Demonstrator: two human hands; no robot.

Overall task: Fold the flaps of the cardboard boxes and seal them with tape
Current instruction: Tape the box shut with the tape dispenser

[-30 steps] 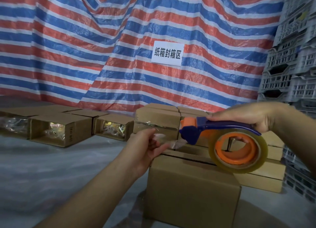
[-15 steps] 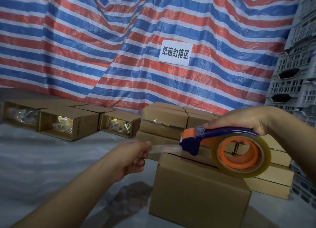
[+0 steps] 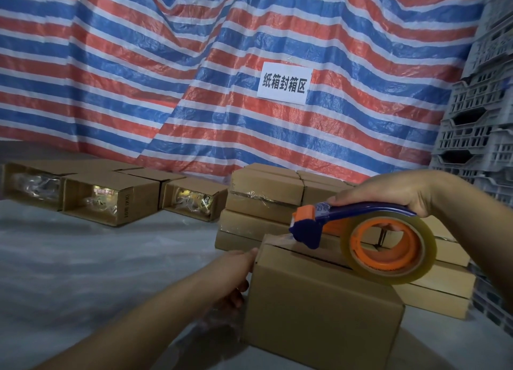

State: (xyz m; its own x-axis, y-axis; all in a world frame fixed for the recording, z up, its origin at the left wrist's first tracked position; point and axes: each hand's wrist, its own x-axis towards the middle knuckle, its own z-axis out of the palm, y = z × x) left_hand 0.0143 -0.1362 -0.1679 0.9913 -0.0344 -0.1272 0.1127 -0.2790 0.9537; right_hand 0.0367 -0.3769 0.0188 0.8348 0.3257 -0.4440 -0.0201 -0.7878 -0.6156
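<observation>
A closed brown cardboard box (image 3: 319,308) stands in front of me with its flaps folded down and a seam along its top. My right hand (image 3: 388,192) grips the blue handle of a tape dispenser (image 3: 358,231) with an orange hub and a clear tape roll (image 3: 388,247). The dispenser's blue head rests at the box's top left edge. My left hand (image 3: 236,272) presses against the box's left side, where the clear tape end comes down over the edge.
Stacked closed boxes (image 3: 263,203) stand behind the front box. Three open boxes (image 3: 111,200) with wrapped items lie on their sides at the left. A striped tarp (image 3: 194,78) with a white sign hangs behind. Grey plastic crates (image 3: 483,120) are stacked at the right.
My left hand pulled the tape end out to the left, then moved down onto the box's left side. The dispenser came down until its head met the box's top edge.
</observation>
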